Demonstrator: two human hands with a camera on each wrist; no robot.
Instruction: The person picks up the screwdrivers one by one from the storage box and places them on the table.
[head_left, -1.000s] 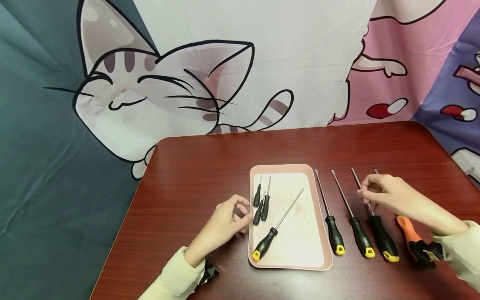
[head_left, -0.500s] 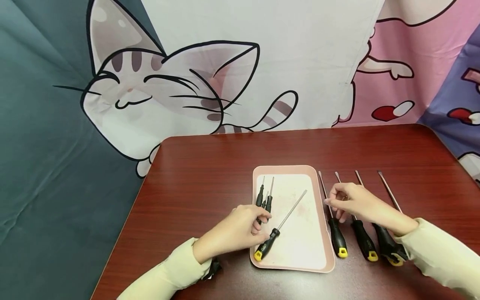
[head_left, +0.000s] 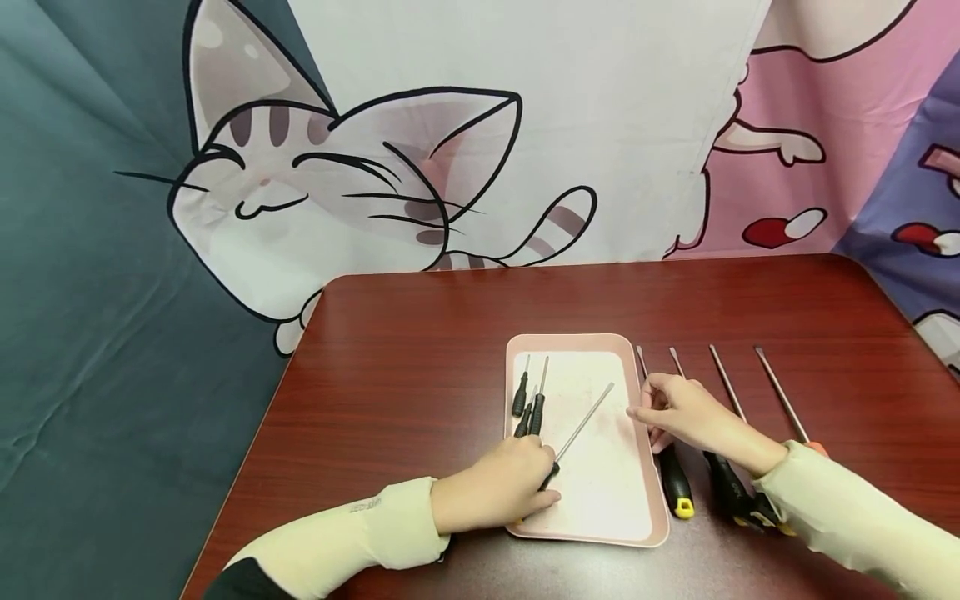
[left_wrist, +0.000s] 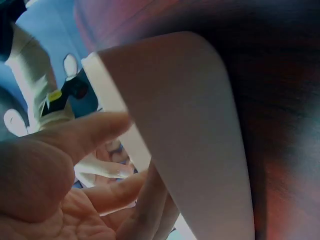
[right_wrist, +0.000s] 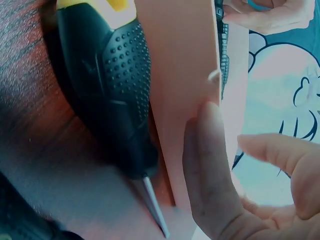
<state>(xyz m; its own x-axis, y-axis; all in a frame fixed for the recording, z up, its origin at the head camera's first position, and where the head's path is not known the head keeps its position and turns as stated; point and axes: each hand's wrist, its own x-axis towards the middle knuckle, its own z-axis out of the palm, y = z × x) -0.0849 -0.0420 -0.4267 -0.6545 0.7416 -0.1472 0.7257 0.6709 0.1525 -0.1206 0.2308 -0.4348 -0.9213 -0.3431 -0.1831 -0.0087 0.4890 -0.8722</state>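
A black-handled flathead screwdriver (head_left: 585, 423) lies slanted in a pink-rimmed tray (head_left: 651, 533). My left hand (head_left: 502, 483) is over its handle, thumb and fingers on either side of the neck. In the left wrist view the thumb stands apart from the fingers, and the fingertips are hidden behind the tray wall (left_wrist: 180, 130). My right hand (head_left: 678, 412) is at the tray's right rim. In the right wrist view one finger lies against the outer wall while the thumb stays apart from it. Several small black screwdrivers (head_left: 520, 396) lie at the tray's upper left.
Right of the tray lies a row of larger screwdrivers: one with a black and yellow handle (head_left: 677, 487) beside the wall, others partly under my right arm, the outermost (head_left: 780, 392) showing some orange. A cartoon cloth (head_left: 630, 125) hangs behind the red-brown table (head_left: 420, 367).
My right hand has moved left from above the larger screwdrivers to the tray's right rim. My left hand has come from beside the tray to over the slanted screwdriver's handle.
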